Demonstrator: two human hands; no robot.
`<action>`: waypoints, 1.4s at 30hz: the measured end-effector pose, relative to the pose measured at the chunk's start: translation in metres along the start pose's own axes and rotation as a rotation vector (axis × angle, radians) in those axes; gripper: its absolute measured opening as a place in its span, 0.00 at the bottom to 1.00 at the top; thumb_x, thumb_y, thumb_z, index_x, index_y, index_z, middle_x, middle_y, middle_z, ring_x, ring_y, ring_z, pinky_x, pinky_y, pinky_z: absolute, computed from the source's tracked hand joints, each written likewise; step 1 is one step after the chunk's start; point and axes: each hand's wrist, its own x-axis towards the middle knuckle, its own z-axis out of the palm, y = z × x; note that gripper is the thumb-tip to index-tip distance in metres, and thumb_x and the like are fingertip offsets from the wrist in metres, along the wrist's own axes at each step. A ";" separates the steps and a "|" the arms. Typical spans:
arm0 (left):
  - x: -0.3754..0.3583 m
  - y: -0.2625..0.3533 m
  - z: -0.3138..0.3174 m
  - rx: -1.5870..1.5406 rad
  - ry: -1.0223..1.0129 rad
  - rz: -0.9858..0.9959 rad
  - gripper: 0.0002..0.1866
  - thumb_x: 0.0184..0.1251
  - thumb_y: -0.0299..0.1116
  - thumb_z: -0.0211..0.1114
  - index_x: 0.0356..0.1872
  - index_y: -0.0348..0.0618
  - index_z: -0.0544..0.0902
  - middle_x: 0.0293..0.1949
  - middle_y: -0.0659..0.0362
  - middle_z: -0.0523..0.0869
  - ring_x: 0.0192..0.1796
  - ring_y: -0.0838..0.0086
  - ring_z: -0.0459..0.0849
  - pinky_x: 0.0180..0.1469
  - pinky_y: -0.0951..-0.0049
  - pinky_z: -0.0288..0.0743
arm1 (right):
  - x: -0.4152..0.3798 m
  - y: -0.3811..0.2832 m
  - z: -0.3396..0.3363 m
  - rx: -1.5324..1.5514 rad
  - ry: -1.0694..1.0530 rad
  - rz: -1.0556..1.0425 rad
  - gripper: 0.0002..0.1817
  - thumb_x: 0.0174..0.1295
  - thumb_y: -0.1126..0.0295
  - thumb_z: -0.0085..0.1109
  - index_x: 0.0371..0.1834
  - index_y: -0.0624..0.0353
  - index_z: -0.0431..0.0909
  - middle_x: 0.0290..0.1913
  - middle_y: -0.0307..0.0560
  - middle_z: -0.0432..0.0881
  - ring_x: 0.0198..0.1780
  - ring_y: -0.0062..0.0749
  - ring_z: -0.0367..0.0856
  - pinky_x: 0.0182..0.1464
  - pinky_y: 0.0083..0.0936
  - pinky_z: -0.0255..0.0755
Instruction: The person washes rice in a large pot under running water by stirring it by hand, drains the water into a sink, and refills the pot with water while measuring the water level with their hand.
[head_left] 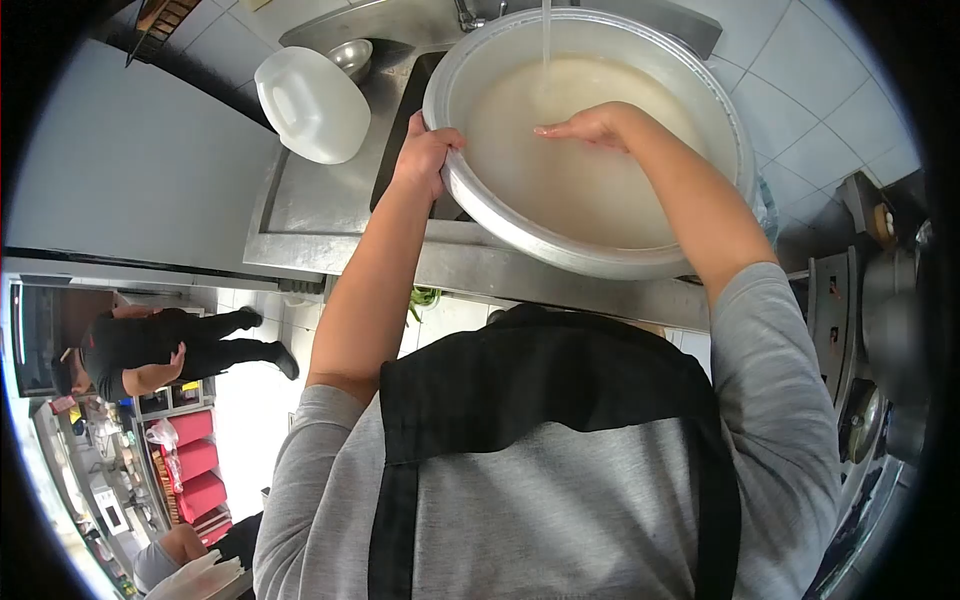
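Observation:
A large round aluminum basin [500, 218] rests tilted over the sink, filled with cloudy, whitish water [560, 200]. A thin stream of water [546, 50] falls into it from above. My left hand [428, 158] is closed round the basin's left rim, thumb and fingers on either side of the edge. Over the middle of the cloudy water is my right hand [595, 127], its visible fingers stretched out to the left and the lower ones partly dipped in. Whatever lies beneath the surface is hidden.
A white plastic jug [320, 105] and a metal bowl [351, 58] stand on the steel counter [315, 200] at left. A faucet [468, 15] is behind the basin. Cookware [865, 420] sits at right. A person in dark clothes [150, 345] stands far left; another person's arm [170, 560] shows below.

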 end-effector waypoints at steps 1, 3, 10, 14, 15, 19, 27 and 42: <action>0.001 0.000 0.000 -0.009 -0.008 0.009 0.37 0.45 0.15 0.57 0.62 0.44 0.58 0.50 0.47 0.72 0.48 0.55 0.76 0.45 0.52 0.78 | 0.010 0.004 -0.002 0.007 0.024 0.034 0.52 0.51 0.26 0.45 0.75 0.41 0.41 0.76 0.53 0.31 0.76 0.52 0.29 0.70 0.56 0.31; -0.003 0.003 0.002 -0.034 -0.029 0.026 0.37 0.43 0.14 0.56 0.61 0.41 0.58 0.50 0.47 0.71 0.49 0.55 0.75 0.49 0.55 0.76 | 0.023 0.006 0.000 0.018 0.071 0.099 0.52 0.49 0.25 0.47 0.74 0.39 0.46 0.75 0.58 0.34 0.76 0.52 0.31 0.68 0.62 0.32; -0.005 0.003 0.001 0.021 -0.024 0.015 0.38 0.46 0.15 0.56 0.63 0.41 0.56 0.51 0.45 0.71 0.49 0.54 0.76 0.47 0.54 0.78 | 0.019 0.009 0.001 -0.019 0.053 0.051 0.52 0.47 0.23 0.45 0.74 0.35 0.47 0.75 0.56 0.33 0.76 0.52 0.28 0.68 0.63 0.30; 0.001 0.001 -0.005 0.021 -0.056 0.010 0.40 0.46 0.15 0.56 0.65 0.42 0.54 0.52 0.45 0.71 0.49 0.54 0.76 0.47 0.54 0.78 | 0.015 0.006 0.002 -0.035 0.043 0.077 0.53 0.47 0.23 0.45 0.74 0.35 0.47 0.75 0.56 0.33 0.76 0.53 0.29 0.67 0.64 0.30; -0.001 0.002 -0.003 0.026 -0.044 0.017 0.40 0.46 0.15 0.56 0.65 0.42 0.54 0.52 0.45 0.71 0.49 0.53 0.76 0.47 0.54 0.78 | 0.014 0.005 0.002 -0.035 0.041 0.073 0.53 0.46 0.22 0.45 0.74 0.35 0.47 0.75 0.57 0.33 0.76 0.53 0.29 0.67 0.64 0.30; -0.012 0.011 0.007 0.039 0.025 -0.004 0.39 0.45 0.15 0.56 0.64 0.41 0.55 0.53 0.44 0.71 0.50 0.53 0.75 0.47 0.53 0.77 | 0.011 0.008 -0.001 -0.022 0.030 0.073 0.54 0.45 0.22 0.46 0.74 0.35 0.47 0.75 0.56 0.33 0.76 0.53 0.30 0.67 0.65 0.31; -0.010 0.007 0.004 0.050 0.001 0.058 0.40 0.40 0.17 0.57 0.63 0.40 0.57 0.52 0.44 0.72 0.51 0.53 0.74 0.51 0.55 0.74 | 0.015 0.006 -0.001 -0.089 -0.003 0.025 0.50 0.49 0.24 0.45 0.73 0.33 0.48 0.77 0.46 0.35 0.76 0.50 0.34 0.68 0.62 0.37; -0.009 0.006 0.002 0.002 -0.025 0.077 0.41 0.40 0.16 0.55 0.64 0.41 0.57 0.53 0.47 0.72 0.54 0.56 0.74 0.53 0.59 0.72 | 0.004 -0.002 -0.001 -0.099 0.015 0.016 0.44 0.57 0.30 0.42 0.73 0.39 0.50 0.76 0.45 0.41 0.75 0.46 0.39 0.70 0.52 0.40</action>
